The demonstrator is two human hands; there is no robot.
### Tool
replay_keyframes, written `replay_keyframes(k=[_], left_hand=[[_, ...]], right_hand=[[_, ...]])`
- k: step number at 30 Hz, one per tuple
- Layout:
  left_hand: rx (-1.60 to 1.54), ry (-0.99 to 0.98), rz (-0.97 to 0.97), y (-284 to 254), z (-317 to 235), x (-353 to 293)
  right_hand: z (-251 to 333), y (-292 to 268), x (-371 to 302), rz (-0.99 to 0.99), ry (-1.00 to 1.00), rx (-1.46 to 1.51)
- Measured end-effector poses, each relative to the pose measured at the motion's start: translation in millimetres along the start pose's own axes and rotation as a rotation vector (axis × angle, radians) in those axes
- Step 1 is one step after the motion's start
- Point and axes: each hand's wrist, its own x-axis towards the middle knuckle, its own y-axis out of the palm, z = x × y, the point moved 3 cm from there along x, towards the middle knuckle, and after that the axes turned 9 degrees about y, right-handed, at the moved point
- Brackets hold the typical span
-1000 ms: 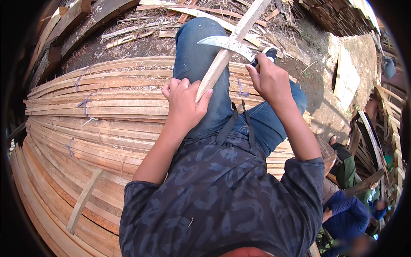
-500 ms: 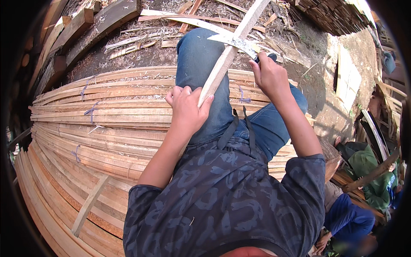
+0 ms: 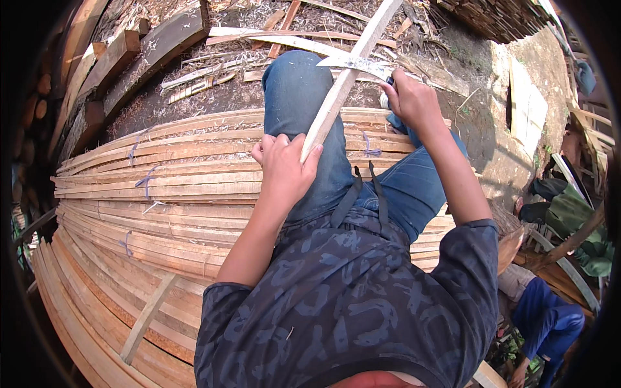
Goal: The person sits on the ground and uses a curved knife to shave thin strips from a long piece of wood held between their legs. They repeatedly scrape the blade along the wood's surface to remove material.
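A long, pale wooden strip (image 3: 335, 98) slants up and away from my lap, lying over my left knee. My left hand (image 3: 284, 167) is closed around its near end, thumb along the right side. In my right hand (image 3: 414, 100) is a knife (image 3: 370, 67), its handle mostly hidden by the closed fingers. The light, speckled blade lies across the strip beyond the knee, tip pointing left. Blade and strip appear to touch where they cross.
Bundles of long wooden strips (image 3: 194, 187), tied with purple cord, spread beneath me and to the left. Dark beams (image 3: 155, 55) lie at the far left. Shavings and scraps litter the ground ahead. Stacked wood (image 3: 495, 19) stands far right; a person in blue (image 3: 550, 320) is at lower right.
My right hand has shifted slightly up and right with the knife, and the blade lies flatter across the strip. My left hand keeps its hold. The people at right have changed position.
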Motion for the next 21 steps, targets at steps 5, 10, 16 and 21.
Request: replay_keyframes(k=[5,10,16,21], left_hand=[[0.046,0.024,-0.055,7.2,3.6,-7.1],[0.035,0.006,-0.037,5.8,3.3,-5.2],[0.033,0.034,-0.03,4.4,-0.4,-1.7],[0.021,0.017,-0.079,6.4,2.7,-6.0]], right_hand=[[26.0,-11.5,-11.8,-0.001,0.038,0.054],[51.4,-13.9,-28.0,0.103,-0.131,0.083],[-30.2,-12.4,19.5,-0.112,-0.147,-0.094],[11.3,-3.5,-7.2,0.006,0.024,0.068]])
